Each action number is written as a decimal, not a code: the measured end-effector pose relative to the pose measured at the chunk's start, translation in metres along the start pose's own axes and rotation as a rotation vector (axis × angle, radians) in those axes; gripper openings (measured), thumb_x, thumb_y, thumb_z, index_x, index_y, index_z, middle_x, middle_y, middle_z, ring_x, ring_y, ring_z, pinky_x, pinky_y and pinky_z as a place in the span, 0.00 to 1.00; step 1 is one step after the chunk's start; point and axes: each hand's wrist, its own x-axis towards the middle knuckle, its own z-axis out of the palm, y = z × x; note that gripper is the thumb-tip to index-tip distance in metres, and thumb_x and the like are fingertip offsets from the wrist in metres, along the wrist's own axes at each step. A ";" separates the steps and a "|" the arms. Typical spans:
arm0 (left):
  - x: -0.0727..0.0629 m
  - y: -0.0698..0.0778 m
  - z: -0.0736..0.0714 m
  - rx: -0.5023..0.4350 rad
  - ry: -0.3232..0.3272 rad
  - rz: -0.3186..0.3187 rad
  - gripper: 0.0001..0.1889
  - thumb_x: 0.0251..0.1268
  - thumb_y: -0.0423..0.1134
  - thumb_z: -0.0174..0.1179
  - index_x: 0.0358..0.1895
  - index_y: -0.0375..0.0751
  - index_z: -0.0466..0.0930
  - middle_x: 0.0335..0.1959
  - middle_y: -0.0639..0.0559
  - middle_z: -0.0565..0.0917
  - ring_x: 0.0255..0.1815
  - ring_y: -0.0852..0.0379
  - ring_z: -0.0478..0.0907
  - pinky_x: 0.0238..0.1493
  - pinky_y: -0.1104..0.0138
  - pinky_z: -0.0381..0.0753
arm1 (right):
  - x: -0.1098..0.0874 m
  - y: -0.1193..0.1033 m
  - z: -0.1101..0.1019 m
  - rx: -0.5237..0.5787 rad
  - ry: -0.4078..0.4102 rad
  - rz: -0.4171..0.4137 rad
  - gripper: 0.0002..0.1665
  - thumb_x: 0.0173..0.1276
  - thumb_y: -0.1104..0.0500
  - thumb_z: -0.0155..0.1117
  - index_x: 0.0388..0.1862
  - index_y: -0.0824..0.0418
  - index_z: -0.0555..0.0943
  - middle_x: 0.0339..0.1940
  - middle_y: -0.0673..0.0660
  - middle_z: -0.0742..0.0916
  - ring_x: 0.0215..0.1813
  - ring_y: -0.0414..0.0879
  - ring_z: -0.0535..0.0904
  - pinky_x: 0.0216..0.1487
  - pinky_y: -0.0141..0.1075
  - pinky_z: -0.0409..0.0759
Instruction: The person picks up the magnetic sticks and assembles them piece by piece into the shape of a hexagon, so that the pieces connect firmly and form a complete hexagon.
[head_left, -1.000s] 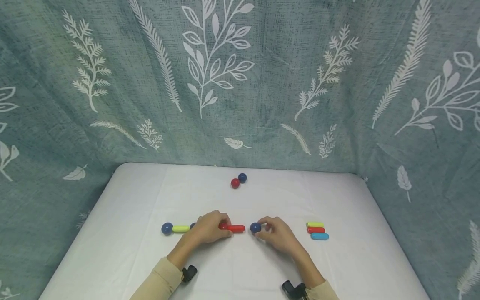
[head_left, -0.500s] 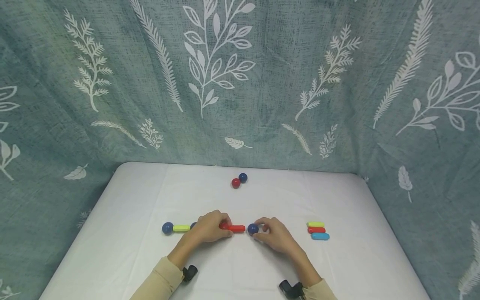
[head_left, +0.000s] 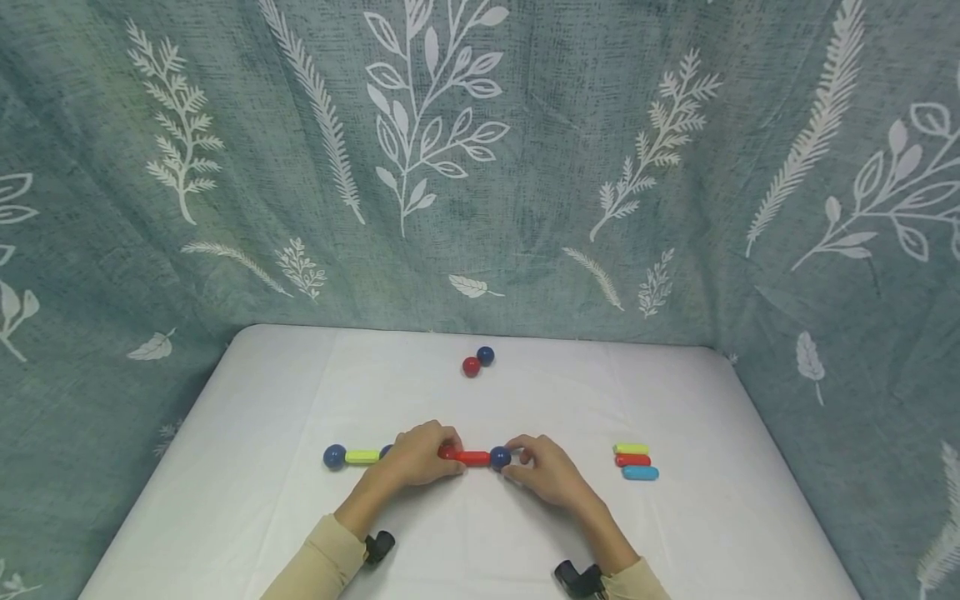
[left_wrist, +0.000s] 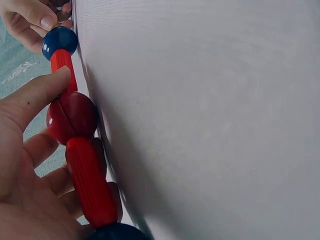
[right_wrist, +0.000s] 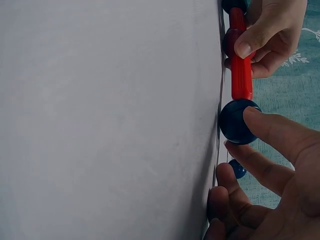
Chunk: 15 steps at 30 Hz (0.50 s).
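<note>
A row of balls and rods lies across the white table (head_left: 465,542). At its left end a blue ball (head_left: 334,456) joins a yellow-green rod (head_left: 362,457). My left hand (head_left: 422,452) covers the middle and grips the row by the red ball (left_wrist: 75,117) and red rod (head_left: 473,458), thumb on top. Another red rod (left_wrist: 91,182) and part of a blue ball (left_wrist: 120,232) show under it in the left wrist view. With thumb and finger, my right hand (head_left: 550,471) pinches a blue ball (right_wrist: 239,121), which touches the right end of the red rod.
Toward the back of the table sit a loose red ball (head_left: 471,367) and a blue ball (head_left: 486,356). To the right lie a yellow-green rod (head_left: 631,448), a red rod (head_left: 632,460) and a light-blue rod (head_left: 641,472). A patterned green curtain (head_left: 525,275) hangs behind.
My right hand has moved left with the blue ball, closing the gap until the ball meets the red rod's end. My left hand has stayed in place on the row.
</note>
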 end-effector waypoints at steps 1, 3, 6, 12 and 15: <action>0.001 0.000 0.000 0.001 0.000 0.001 0.11 0.57 0.47 0.74 0.39 0.53 0.83 0.30 0.60 0.76 0.34 0.58 0.72 0.38 0.58 0.70 | 0.000 0.000 0.000 -0.001 0.002 -0.002 0.20 0.63 0.53 0.73 0.54 0.55 0.83 0.35 0.51 0.78 0.33 0.45 0.72 0.31 0.38 0.71; 0.002 0.000 0.002 0.006 -0.003 0.010 0.11 0.57 0.47 0.74 0.40 0.53 0.84 0.32 0.60 0.77 0.35 0.58 0.72 0.39 0.58 0.70 | 0.000 -0.001 0.000 0.004 0.004 -0.002 0.20 0.64 0.53 0.72 0.54 0.55 0.84 0.35 0.51 0.78 0.33 0.45 0.71 0.31 0.39 0.71; 0.006 0.000 0.006 0.012 -0.006 0.036 0.11 0.57 0.48 0.73 0.41 0.54 0.84 0.35 0.61 0.79 0.36 0.59 0.72 0.40 0.58 0.71 | 0.000 -0.002 0.001 0.013 0.000 -0.012 0.20 0.64 0.53 0.72 0.53 0.55 0.84 0.34 0.51 0.78 0.33 0.45 0.71 0.31 0.38 0.70; 0.011 0.006 0.012 0.024 -0.016 0.085 0.10 0.58 0.48 0.73 0.41 0.56 0.84 0.38 0.62 0.81 0.36 0.61 0.73 0.41 0.58 0.71 | 0.000 -0.003 0.006 0.012 -0.005 -0.030 0.20 0.63 0.52 0.73 0.53 0.56 0.84 0.34 0.51 0.78 0.33 0.45 0.71 0.31 0.38 0.71; 0.011 0.010 0.012 0.032 -0.021 0.097 0.10 0.58 0.48 0.73 0.41 0.55 0.84 0.38 0.61 0.81 0.37 0.61 0.73 0.40 0.58 0.71 | 0.001 -0.003 0.008 0.001 -0.005 -0.032 0.20 0.63 0.51 0.72 0.53 0.55 0.84 0.34 0.51 0.78 0.32 0.44 0.71 0.30 0.37 0.70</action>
